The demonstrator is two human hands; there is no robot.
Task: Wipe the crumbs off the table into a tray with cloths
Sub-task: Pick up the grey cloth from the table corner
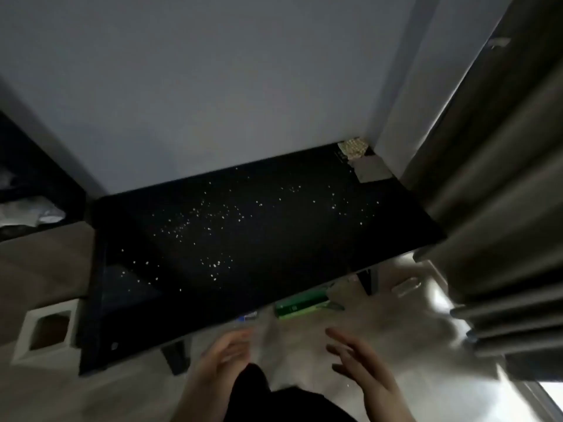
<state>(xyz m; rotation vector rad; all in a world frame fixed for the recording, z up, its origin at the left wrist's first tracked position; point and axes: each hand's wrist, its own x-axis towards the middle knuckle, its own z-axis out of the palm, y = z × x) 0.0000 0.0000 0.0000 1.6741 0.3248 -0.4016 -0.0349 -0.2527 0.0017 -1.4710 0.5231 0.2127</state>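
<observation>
A black table point(304, 248) stands against the wall, with several pale crumbs point(213, 217) scattered over most of its top. In its far right corner lie a patterned cloth point(352, 148) and a flat grey cloth point(372, 169). My left hand point(224, 356) and my right hand point(359, 362) hover below the table's near edge, over the floor. Both have fingers spread and hold nothing. I see no tray that I can identify for certain.
A green box point(301, 303) lies on the floor under the table's front edge. Grey curtains point(499, 208) hang close on the right. A white square box point(45, 333) with a brown inside sits at the left, beside a beige surface point(42, 263).
</observation>
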